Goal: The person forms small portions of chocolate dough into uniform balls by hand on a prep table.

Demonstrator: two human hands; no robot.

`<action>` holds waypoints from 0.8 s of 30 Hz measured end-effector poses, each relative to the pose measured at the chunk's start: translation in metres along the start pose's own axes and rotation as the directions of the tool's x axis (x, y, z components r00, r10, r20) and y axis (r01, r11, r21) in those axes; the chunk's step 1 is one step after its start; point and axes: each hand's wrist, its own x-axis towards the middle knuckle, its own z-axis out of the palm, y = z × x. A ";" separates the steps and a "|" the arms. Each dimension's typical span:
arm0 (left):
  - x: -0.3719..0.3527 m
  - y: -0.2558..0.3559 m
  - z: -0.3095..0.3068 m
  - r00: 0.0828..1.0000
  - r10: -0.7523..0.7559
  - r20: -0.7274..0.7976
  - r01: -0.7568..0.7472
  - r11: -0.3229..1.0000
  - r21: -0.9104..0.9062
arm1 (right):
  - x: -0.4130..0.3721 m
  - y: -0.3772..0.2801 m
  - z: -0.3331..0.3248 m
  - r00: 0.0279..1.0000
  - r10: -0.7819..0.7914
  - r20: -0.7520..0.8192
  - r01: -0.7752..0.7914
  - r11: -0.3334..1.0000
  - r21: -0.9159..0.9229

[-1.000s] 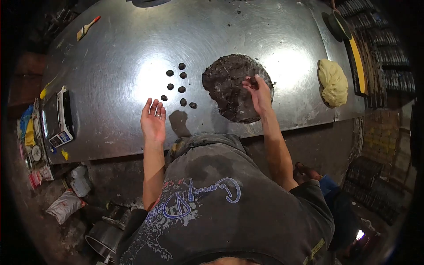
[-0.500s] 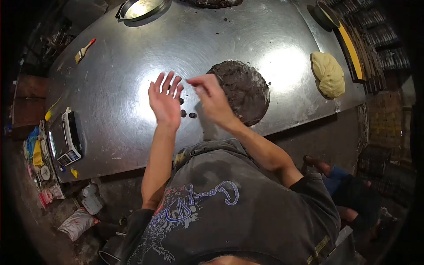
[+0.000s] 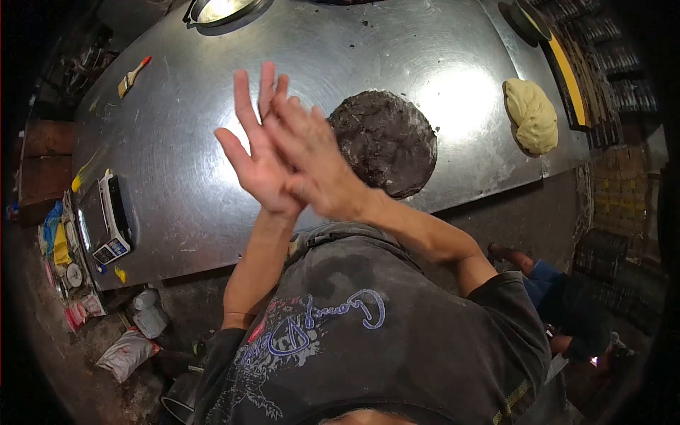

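Observation:
My left hand is palm up above the metal table, thumb and fingers spread apart. Across its palm lies my right hand, its fingers stretched along the left ones and blurred by motion. Whether anything small is between the palms is hidden. Just right of my hands, a flat round slab of dark brown dough rests on the table. My hands and wrists cover the spot where small dark balls lay before.
On the steel table are a brush, a digital scale, a round pan and a pale yellow dough lump. Dark trays are stacked at the right. Another person is low at the right.
My right hand has gone from a pinch beside the left hand to lying flat across the left palm. The small dark balls on the table have become hidden behind my hands.

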 end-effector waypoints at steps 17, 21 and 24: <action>-0.011 -0.061 -0.035 0.828 -0.520 -0.210 0.494 0.853 -0.166 | -0.011 0.041 -0.034 0.782 0.484 -0.392 -0.355 0.864 0.358; -0.009 -0.057 -0.040 0.844 -0.504 -0.183 0.450 0.851 -0.269 | -0.028 0.027 -0.039 0.783 0.552 -0.287 -0.400 0.800 0.447; -0.012 -0.057 -0.040 0.849 -0.513 -0.128 0.463 0.838 -0.288 | -0.039 0.024 -0.035 0.889 0.421 -0.182 -0.387 0.901 0.194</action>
